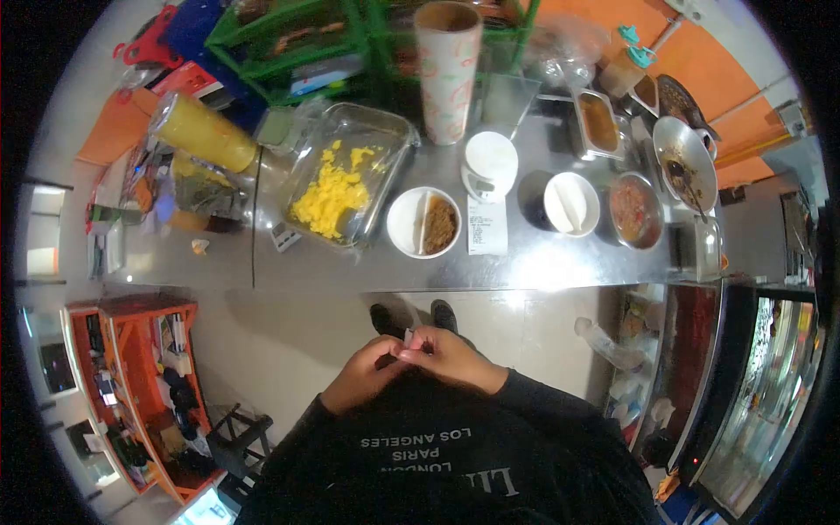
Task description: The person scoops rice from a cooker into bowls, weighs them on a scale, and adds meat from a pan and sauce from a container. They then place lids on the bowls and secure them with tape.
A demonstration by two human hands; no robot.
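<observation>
In front of my chest, my left hand (363,374) and my right hand (453,359) meet with their fingertips pinched together. A small pale, thin bit (409,336) shows between the fingers; its kind is too small to tell. Both hands are apart from the steel counter (350,273). Nearest to them on the counter is a white divided bowl (403,224), with brown minced food (441,226) in its right half. To its left lies a glass dish (398,140) with crumbled yellow food (332,197). A printed receipt (487,232) lies right of the bowl, below a white scale (491,162).
A second divided bowl (571,204), a metal bowl of reddish food (636,210), a pan (691,149) and a steel container (598,127) stand at the right. A tall patterned cup stack (447,74) rises behind. A yellow-filled container (206,131) stands left, an orange shelf (144,385) lower left.
</observation>
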